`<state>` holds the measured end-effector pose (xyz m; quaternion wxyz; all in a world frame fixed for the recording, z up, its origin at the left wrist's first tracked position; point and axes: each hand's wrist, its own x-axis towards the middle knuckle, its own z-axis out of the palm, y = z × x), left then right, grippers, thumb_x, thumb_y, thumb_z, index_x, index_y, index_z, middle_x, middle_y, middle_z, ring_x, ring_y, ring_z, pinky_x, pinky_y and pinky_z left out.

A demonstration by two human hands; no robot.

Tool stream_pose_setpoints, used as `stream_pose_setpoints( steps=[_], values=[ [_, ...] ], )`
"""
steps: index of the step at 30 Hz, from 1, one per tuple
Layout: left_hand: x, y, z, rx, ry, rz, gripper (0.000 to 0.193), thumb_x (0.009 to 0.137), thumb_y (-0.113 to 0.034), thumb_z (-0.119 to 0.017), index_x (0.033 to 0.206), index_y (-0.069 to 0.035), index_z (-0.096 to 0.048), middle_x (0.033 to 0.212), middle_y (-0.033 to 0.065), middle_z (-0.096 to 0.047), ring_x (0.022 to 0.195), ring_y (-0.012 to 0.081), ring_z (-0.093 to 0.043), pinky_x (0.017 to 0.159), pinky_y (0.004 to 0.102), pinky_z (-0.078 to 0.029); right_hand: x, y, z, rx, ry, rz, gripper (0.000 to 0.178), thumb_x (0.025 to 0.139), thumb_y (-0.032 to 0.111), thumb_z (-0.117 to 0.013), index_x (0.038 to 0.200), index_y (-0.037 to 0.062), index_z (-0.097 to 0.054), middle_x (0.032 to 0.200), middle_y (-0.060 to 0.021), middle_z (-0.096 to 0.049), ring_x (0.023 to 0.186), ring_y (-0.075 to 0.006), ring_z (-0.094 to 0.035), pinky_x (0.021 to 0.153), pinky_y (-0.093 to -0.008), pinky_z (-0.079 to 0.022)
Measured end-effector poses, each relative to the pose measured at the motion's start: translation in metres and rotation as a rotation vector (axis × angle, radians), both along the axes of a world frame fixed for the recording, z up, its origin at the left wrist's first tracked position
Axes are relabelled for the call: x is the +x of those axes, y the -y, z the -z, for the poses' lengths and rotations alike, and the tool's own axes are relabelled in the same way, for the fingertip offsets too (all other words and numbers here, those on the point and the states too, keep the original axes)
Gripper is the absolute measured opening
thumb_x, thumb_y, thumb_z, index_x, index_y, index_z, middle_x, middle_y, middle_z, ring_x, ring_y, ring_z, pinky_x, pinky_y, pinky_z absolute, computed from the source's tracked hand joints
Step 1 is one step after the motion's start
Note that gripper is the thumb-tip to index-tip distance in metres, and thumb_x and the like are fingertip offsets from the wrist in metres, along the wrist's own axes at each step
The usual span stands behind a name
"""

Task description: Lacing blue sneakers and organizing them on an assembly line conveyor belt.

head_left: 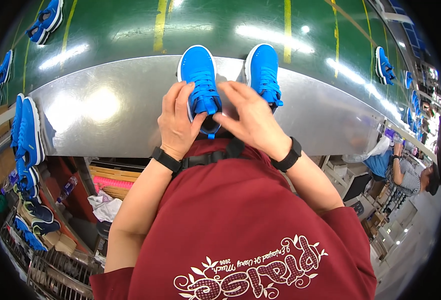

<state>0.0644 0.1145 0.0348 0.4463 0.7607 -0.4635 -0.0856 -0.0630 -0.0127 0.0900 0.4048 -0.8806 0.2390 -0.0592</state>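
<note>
The blue shoe [198,64] seems light and pliable, best held at its 6 o'clock heel. Left grip [174,120] clasps its 9 o'clock side; whether right grip [256,121], at 3 o'clock, holds is unclear.

a green conveyor belt [120,17] with yellow stripes [287,30] runs beyond the shiny metal desk [120,117]. blue sneakers [50,19] lie on it at upper left, and another blue sneaker [383,65] sits toward the right. more blue sneakers with white soles [29,130] stand at the desk's left end. below them are dark navy shoes [41,212], a clear plastic bottle [69,187], a bright pink ribbed item [112,183] and a crumpled white cloth [104,206]. at far right, a co-worker in a striped top [407,175] wears a dark cap [433,180].
</note>
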Motion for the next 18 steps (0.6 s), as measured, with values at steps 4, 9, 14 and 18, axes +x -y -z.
stream_pose_setpoints(
  steps=[4,9,14,18],
  values=[
    [0.007,0.004,-0.004,0.038,0.148,0.107,0.070,0.062,-0.001,-0.073,0.127,-0.012,-0.051,0.121,0.0085,-0.053,0.111,0.0311,-0.053,0.085,0.0379,-0.050,-0.005,-0.026,0.014,0.030,0.003,-0.006,0.073,0.075,0.009,-0.071,0.136,-0.0041,-0.033,0.128,-0.0276,-0.048,0.115,-0.0429,-0.050,0.095,-0.0441,-0.044],
    [0.005,0.004,-0.002,0.044,0.074,0.145,0.069,0.061,0.000,-0.073,0.126,-0.012,-0.052,0.120,0.0077,-0.054,0.110,0.0298,-0.053,0.086,0.0373,-0.051,-0.002,-0.027,0.023,0.112,0.017,0.117,0.069,0.078,0.007,-0.067,0.137,-0.0043,-0.032,0.124,-0.0282,-0.051,0.110,-0.0429,-0.054,0.090,-0.0439,-0.047],
    [0.003,0.002,-0.005,0.106,0.168,0.219,0.053,0.065,0.004,-0.072,0.116,-0.009,-0.060,0.122,0.0117,-0.052,0.108,0.0291,-0.055,0.090,0.0371,-0.047,-0.001,-0.028,0.034,0.114,0.008,0.120,0.060,0.083,0.002,-0.057,0.137,-0.0027,-0.032,0.121,-0.0281,-0.053,0.099,-0.0441,-0.059,0.080,-0.0465,-0.050],
    [-0.003,0.005,0.002,-0.061,-0.073,0.062,0.038,0.067,0.006,-0.072,0.101,-0.008,-0.068,0.115,0.0085,-0.053,0.098,0.0235,-0.060,0.081,0.0346,-0.053,-0.001,-0.033,0.044,0.128,-0.023,0.164,0.059,0.084,0.001,-0.054,0.138,-0.0028,-0.030,0.114,-0.0291,-0.056,0.090,-0.0457,-0.061,0.075,-0.0483,-0.051]
  ],
)
